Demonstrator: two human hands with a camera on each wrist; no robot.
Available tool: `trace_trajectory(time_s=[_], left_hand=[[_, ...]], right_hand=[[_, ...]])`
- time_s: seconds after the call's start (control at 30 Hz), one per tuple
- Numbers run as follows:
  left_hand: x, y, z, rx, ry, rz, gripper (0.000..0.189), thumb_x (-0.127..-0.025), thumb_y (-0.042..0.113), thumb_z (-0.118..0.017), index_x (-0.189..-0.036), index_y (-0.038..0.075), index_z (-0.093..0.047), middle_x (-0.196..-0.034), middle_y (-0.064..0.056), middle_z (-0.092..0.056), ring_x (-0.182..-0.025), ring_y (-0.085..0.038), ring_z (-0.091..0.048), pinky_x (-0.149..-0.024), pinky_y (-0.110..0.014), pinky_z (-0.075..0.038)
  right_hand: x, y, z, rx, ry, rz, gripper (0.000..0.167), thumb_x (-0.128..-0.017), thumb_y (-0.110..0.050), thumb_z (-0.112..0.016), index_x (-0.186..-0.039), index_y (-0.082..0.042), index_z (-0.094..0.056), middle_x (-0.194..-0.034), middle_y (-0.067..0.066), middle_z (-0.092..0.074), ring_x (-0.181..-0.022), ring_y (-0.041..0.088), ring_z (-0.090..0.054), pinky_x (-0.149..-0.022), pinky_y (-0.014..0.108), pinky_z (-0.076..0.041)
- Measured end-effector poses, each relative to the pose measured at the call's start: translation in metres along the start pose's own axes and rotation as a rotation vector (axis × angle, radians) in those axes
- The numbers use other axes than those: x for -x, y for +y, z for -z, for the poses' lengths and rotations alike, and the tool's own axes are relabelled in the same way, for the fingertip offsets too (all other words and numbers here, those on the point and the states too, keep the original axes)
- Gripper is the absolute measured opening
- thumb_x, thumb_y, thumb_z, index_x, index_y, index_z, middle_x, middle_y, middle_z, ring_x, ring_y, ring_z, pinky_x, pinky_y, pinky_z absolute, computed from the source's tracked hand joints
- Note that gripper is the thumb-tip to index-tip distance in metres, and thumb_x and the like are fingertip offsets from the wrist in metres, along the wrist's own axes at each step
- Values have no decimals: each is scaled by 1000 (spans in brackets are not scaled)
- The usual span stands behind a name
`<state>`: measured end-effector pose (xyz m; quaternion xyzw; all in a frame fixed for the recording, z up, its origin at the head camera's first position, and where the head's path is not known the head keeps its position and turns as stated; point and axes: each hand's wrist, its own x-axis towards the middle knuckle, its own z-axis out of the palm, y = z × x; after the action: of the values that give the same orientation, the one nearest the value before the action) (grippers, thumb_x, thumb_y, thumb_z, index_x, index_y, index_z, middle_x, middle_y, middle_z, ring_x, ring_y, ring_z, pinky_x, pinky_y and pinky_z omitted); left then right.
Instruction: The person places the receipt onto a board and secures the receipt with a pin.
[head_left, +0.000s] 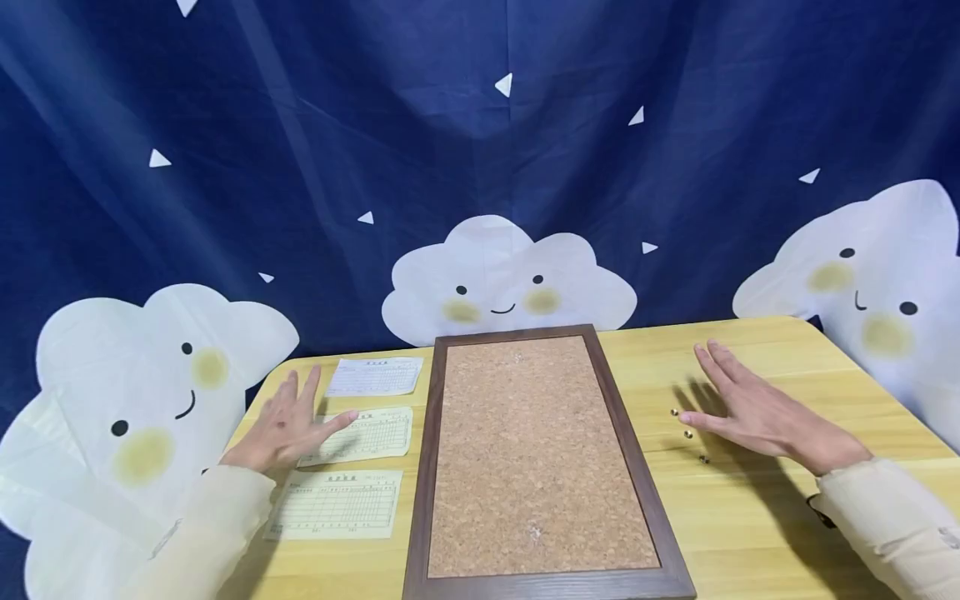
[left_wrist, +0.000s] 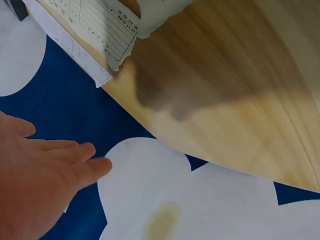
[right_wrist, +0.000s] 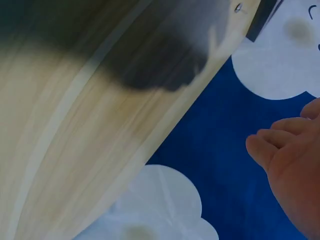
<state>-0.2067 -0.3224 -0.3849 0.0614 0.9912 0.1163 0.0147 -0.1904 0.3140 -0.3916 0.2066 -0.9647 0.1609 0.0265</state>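
My left hand [head_left: 288,427] hovers above the left side of the table, fingers and thumb spread, holding nothing. Beneath and beside it lie three printed form sheets in a column: a whitish one [head_left: 375,377] at the back, a pale green one [head_left: 378,433] in the middle, and another pale one [head_left: 337,504] in front. A cork board [head_left: 540,458] with a dark brown wooden frame lies flat between the hands. On the right, my right hand [head_left: 765,417] is held over the table with its fingers extended. Three small shiny metal pieces [head_left: 688,434], possibly tacks, lie near its thumb.
The light wooden table [head_left: 750,533] ends at a dark blue curtain [head_left: 480,125] printed with smiling white clouds. Two small whitish marks show on the cork, near its top and bottom. Shadows of both hands fall on the tabletop.
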Motion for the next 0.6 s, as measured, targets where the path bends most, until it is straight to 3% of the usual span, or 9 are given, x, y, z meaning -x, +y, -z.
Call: trace_trajectory(time_s=[0.27, 0.43, 0.6], left_hand=[[-19, 1, -3, 127, -31, 46, 115, -91, 73, -48, -156, -4, 7, -155, -42, -3, -141, -59, -10, -109, -72, -16], [-31, 0, -4, 195, 11, 63, 112, -93, 71, -48, -155, -9, 0, -156, -39, -13, -142, -55, -15, -111, -68, -18], [-40, -2, -4, 233, 44, 94, 106, -95, 68, -48, -155, -10, -8, -148, -40, -31, -136, -54, -33, -110, -65, -27]], right_hand=[[-3, -12, -3, -129, -35, -17, 102, -95, -50, -63, -158, 1, -2, -162, 30, -1, -144, 51, -14, -112, 65, -18], [-7, -18, -7, -164, -37, -4, 101, -95, -49, -64, -159, -1, -4, -161, 30, -8, -143, 52, -19, -111, 64, -21], [-11, -22, -10, -186, -29, 19, 100, -94, -48, -66, -158, 1, -7, -160, 31, -13, -142, 52, -22, -110, 65, -23]])
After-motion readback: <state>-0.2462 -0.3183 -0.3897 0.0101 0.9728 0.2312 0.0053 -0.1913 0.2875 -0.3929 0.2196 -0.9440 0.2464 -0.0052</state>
